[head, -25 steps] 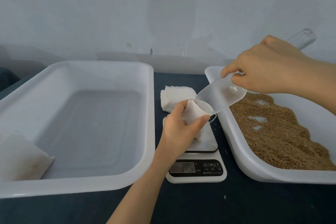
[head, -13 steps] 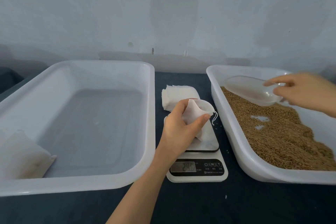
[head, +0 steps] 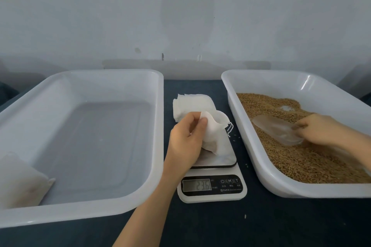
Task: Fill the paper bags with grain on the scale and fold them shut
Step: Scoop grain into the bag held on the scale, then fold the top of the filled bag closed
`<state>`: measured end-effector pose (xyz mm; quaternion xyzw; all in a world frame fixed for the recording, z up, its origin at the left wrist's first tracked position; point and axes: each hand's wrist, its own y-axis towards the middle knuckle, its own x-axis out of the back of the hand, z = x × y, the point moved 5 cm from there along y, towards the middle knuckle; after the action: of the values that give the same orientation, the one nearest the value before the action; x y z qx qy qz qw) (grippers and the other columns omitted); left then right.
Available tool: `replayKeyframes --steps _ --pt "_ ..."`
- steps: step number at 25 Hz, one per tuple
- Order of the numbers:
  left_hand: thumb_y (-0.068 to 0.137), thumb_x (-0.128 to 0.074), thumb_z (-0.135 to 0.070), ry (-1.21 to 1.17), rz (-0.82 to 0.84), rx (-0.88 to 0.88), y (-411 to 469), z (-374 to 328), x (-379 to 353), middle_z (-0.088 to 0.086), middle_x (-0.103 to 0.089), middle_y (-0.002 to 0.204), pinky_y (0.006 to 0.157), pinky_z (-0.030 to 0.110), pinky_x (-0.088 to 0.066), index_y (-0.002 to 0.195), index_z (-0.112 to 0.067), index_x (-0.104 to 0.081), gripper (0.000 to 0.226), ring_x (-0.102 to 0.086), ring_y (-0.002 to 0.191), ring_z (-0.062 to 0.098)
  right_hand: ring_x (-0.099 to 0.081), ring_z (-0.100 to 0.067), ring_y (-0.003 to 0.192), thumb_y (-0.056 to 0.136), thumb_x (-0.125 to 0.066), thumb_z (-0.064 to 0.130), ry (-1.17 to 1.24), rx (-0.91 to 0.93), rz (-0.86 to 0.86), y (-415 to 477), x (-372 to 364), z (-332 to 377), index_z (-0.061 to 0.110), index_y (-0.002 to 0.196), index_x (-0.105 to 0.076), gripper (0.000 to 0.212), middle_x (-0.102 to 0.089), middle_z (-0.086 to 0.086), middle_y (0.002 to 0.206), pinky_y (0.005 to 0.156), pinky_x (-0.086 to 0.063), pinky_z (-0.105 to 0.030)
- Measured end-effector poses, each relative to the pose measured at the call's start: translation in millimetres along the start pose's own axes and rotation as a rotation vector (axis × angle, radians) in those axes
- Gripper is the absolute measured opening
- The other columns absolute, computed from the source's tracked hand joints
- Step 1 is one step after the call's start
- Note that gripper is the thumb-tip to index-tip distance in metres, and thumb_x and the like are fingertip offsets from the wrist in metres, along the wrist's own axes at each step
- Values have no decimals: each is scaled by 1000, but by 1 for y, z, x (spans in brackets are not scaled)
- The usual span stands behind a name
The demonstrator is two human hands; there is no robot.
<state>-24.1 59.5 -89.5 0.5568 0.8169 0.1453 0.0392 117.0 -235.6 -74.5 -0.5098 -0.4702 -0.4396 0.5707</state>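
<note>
A small white paper bag (head: 213,136) with a drawstring stands on the kitchen scale (head: 212,168), whose display reads 23.6. My left hand (head: 185,142) pinches the bag's upper left edge and keeps its mouth open. My right hand (head: 321,130) grips the handle of a clear plastic scoop (head: 278,131), which lies low on the brown grain (head: 297,156) in the white tray (head: 261,80) on the right.
A stack of spare white bags (head: 190,104) lies behind the scale. A large white tray (head: 158,126) on the left holds one filled bag (head: 20,180) in its near left corner. A few stray grains lie on the dark table (head: 261,222).
My right hand has taken the scoop away from the bag's mouth, swung it right and lowered it onto the grain. The left hand has stayed on the bag.
</note>
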Motion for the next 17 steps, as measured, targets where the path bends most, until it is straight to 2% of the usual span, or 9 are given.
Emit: replayKeyframes --steps 2,4,7,10,12,15,17 --pt "96 -53 -22 31 -35 -4 1 0 2 -17 -67 79 66 6 -41 90 -24 -66 14 -58 74 -5 -58 -26 106 93 -50 20 -35 4 -40 -2 7 3 15 115 -67 28 -64 -8 121 96 -45 -37" --pt "95 -53 -22 37 -67 -9 2 1 4 -16 -67 79 66 7 -41 90 -23 -66 14 -58 73 -4 -60 -27 102 94 -51 25 0 37 -151 -10 19 14 17 122 -62 32 -64 -8 121 94 -46 -40" --pt "95 -54 -21 24 -88 -11 2 1 5 -17 -68 77 65 7 -42 89 -24 -67 14 -59 72 -5 -62 -17 89 92 -52 34 116 213 -301 -34 40 52 29 125 -58 34 -64 4 118 85 -49 -35" --pt "95 -54 -23 26 -110 -18 2 1 6 -20 -67 75 63 8 -43 86 -27 -65 15 -59 69 -4 -55 9 86 81 -54 53 336 506 -197 -72 48 113 46 118 -54 37 -57 28 105 75 -41 -14" --pt "96 -53 -25 29 -129 -37 2 1 8 -20 -67 76 64 10 -44 87 -28 -64 14 -60 70 -3 -52 14 91 70 -55 64 399 597 -138 -85 44 144 49 110 -52 43 -57 30 99 71 -37 -11" --pt "96 -52 -29 61 -132 -55 2 2 10 -19 -66 77 62 10 -44 88 -30 -63 13 -60 70 -1 -58 5 85 75 -66 52 504 567 -180 -77 34 164 34 90 -63 23 -65 21 89 73 -43 -19" --pt "96 -51 -30 85 -159 -58 1 2 12 -20 -63 75 61 9 -43 86 -31 -60 13 -59 69 -2 -61 6 75 80 -70 36 643 536 -256 -68 32 164 31 79 -65 7 -68 17 76 67 -44 -15"
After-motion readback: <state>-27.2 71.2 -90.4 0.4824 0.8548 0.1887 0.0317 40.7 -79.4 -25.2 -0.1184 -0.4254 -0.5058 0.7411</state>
